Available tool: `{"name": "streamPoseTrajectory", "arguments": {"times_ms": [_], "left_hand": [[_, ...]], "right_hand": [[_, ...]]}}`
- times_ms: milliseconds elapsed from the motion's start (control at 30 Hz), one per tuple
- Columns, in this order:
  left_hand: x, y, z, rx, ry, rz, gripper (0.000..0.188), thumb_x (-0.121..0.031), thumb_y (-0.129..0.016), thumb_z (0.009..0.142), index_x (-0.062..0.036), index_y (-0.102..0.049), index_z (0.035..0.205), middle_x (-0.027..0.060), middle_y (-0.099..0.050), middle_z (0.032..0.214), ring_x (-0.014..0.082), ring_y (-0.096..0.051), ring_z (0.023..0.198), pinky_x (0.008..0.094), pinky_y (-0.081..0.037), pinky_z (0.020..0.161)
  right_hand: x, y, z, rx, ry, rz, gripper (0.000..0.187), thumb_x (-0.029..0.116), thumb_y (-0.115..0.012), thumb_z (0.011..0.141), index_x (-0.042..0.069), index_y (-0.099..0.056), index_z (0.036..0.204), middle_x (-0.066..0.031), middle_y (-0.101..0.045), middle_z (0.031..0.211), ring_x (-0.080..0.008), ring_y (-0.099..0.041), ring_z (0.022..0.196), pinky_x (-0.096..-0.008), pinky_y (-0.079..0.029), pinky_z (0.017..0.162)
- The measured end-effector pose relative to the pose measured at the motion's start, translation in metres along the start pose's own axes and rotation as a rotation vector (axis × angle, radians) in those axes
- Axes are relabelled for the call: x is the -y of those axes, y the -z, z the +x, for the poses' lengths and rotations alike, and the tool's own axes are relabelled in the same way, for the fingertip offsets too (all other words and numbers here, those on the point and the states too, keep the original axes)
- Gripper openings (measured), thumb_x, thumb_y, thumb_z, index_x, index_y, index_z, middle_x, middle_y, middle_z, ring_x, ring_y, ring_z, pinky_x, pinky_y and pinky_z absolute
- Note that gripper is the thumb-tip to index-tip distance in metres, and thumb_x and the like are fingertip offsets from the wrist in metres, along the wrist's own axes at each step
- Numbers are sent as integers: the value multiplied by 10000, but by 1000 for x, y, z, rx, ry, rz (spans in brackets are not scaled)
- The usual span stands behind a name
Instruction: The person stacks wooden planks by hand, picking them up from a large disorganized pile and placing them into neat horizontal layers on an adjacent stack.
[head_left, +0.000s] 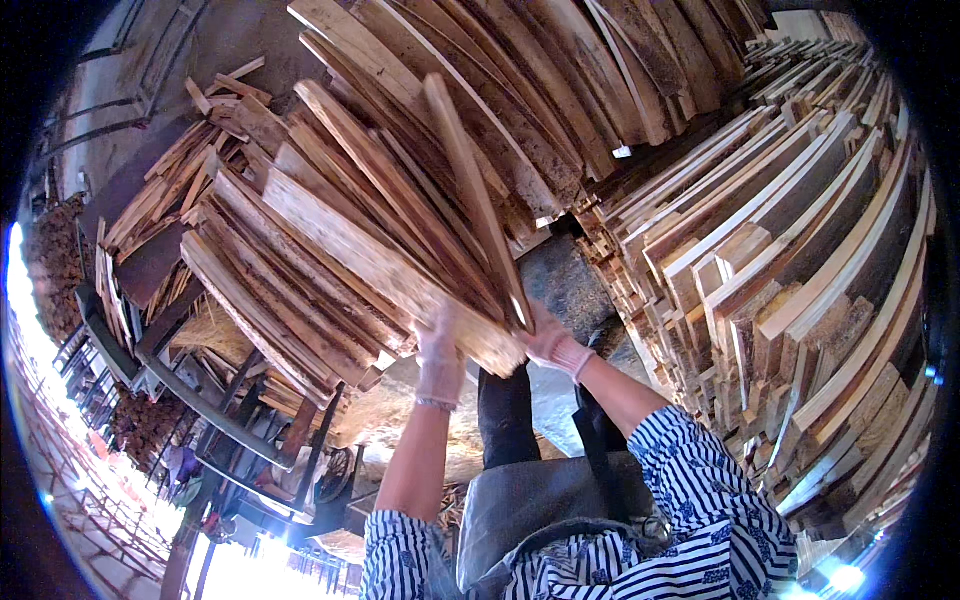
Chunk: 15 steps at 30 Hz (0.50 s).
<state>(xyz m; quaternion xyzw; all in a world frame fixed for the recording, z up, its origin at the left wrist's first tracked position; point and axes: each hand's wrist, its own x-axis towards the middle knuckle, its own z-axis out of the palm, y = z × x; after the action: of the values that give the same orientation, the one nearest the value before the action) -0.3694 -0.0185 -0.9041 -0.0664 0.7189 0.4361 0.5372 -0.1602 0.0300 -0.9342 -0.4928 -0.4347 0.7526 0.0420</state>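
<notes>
My left hand (438,352), in a pale work glove, is closed on the left edge of a wide, light wooden board (372,262) near its close end. The board slants away to the far left and is slightly blurred. My right hand (556,345), gloved too, is closed at the near end of a narrow wooden strip (462,165), beside the board's close corner. The strip tilts up and away. Some fingers of both hands are hidden by the wood. Under and beyond the board lies a pile of rough planks (270,275).
A tall stack of boards (790,250) rises on the right. More long planks (540,70) lie at the far side. Scrap slivers (170,190) are heaped at the far left, near a curved metal rail (215,415). My dark-trousered leg (505,415) stands close below the board.
</notes>
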Motion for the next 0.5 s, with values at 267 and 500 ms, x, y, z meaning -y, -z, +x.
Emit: {"name": "streamPoseTrajectory", "arguments": {"times_ms": [267,500], "left_hand": [[18,-12,-18,151,119,-441,528,-148,-691,923,-137,-447,1391,79,-615,1195,233,-631,1096,384,-563,904],[45,-15,-4,-63,15,-506,527,-220,-721,906,-173,-497,1380,42,-614,1176,222,-629,1058,418,-555,897]], "right_hand": [[-3,68,56,39,-352,259,592,291,-402,998,63,-303,1535,-148,-409,1535,-296,-435,1381,-399,-321,1177],[-54,53,106,217,-611,1006,626,492,-239,1088,67,-302,1543,-138,-382,1553,-289,-435,1363,-421,-324,1166]]}}
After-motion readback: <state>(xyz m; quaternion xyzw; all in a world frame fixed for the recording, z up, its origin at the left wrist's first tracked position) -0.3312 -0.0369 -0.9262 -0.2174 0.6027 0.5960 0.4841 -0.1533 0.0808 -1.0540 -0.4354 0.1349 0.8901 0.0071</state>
